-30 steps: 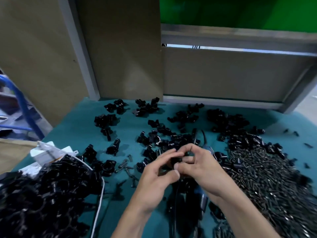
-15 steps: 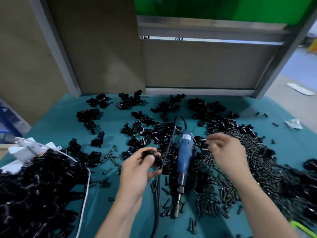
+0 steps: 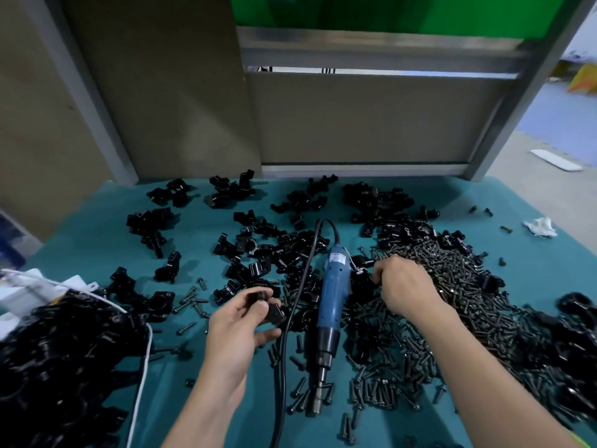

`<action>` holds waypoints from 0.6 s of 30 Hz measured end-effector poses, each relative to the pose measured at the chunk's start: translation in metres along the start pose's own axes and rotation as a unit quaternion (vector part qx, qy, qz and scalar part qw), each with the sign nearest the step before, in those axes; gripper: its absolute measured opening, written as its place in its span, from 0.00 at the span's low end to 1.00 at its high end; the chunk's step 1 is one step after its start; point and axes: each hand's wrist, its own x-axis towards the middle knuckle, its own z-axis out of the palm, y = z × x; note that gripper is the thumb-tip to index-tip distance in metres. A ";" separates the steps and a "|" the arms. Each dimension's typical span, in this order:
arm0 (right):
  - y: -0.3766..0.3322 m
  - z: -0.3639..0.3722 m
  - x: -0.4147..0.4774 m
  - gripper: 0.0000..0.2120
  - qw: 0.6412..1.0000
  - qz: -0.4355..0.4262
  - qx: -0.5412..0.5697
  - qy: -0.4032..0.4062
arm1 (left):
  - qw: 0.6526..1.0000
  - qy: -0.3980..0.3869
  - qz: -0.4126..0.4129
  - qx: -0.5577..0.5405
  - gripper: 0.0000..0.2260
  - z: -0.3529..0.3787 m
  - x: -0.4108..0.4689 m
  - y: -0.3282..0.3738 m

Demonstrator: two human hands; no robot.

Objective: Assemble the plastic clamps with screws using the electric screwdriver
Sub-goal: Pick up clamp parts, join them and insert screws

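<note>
My left hand (image 3: 240,321) holds a black plastic clamp (image 3: 269,307) above the teal table, fingers and thumb curled round it. My right hand (image 3: 403,286) reaches down into the pile of black screws (image 3: 458,286), its fingers curled at the pile's left edge; whether it pinches a screw is hidden. The blue electric screwdriver (image 3: 332,292) lies flat between my hands, bit (image 3: 318,402) pointing toward me, its black cable (image 3: 290,318) running past my left hand.
Loose black clamps (image 3: 252,247) are scattered over the teal table (image 3: 97,240). A big heap of clamps (image 3: 55,360) with a white cord fills the near left. More clamps lie at the right edge (image 3: 578,318). A white rag (image 3: 541,226) sits far right. Brown panels stand behind.
My hands, joined on a clamp a second ago, have parted. The left keeps the clamp; the right has moved right and down into the screw pile. The view shifted right.
</note>
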 end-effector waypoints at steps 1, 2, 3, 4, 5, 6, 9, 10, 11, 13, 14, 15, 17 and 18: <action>-0.001 0.000 0.000 0.17 1.000 0.003 0.011 0.006 | 1.000 0.009 0.000 0.003 0.12 -0.002 0.001 0.000; -0.002 0.000 -0.001 0.17 1.000 0.010 0.024 0.007 | 1.000 0.015 -0.001 0.006 0.12 -0.003 0.003 -0.001; -0.003 -0.001 -0.002 0.19 0.999 0.017 0.038 0.005 | 1.000 0.020 -0.001 0.010 0.11 -0.005 0.003 -0.002; -0.004 -0.001 -0.004 0.21 0.998 0.024 0.057 0.005 | 1.000 0.023 -0.001 0.012 0.11 -0.006 0.004 -0.002; -0.003 -0.003 -0.006 0.24 0.995 0.031 0.091 0.015 | 1.000 0.025 0.000 0.016 0.12 -0.007 0.004 -0.002; -0.002 -0.006 -0.010 0.25 0.988 0.044 0.145 0.041 | 0.999 0.024 0.001 0.022 0.13 -0.008 0.004 -0.002; -0.004 -0.020 -0.029 0.18 0.860 0.073 0.500 0.069 | 0.997 -0.015 0.019 0.078 0.18 -0.006 0.003 0.001; -0.010 -0.025 -0.038 0.15 0.759 0.070 0.647 0.017 | 0.993 -0.042 0.026 0.108 0.19 -0.004 0.001 0.002; -0.015 -0.027 -0.046 0.13 0.658 0.063 0.749 -0.051 | 0.987 -0.076 0.035 0.139 0.19 -0.002 -0.001 0.004; -0.028 -0.026 -0.061 0.11 0.548 0.037 0.822 -0.150 | 0.966 -0.160 0.055 0.195 0.19 0.004 -0.007 0.007; -0.037 -0.027 -0.067 0.13 0.536 0.020 0.826 -0.174 | 0.954 -0.199 0.065 0.214 0.19 0.007 -0.010 0.009; -0.043 -0.024 -0.071 0.18 0.542 0.002 0.821 -0.181 | 0.945 -0.230 0.074 0.222 0.18 0.009 -0.013 0.011; -0.055 -0.019 -0.079 0.22 0.575 -0.030 0.800 -0.168 | 0.936 -0.261 0.089 0.220 0.16 0.011 -0.016 0.014; -0.060 -0.020 -0.082 0.21 0.590 -0.053 0.790 -0.159 | 0.935 -0.268 0.093 0.215 0.16 0.010 -0.017 0.014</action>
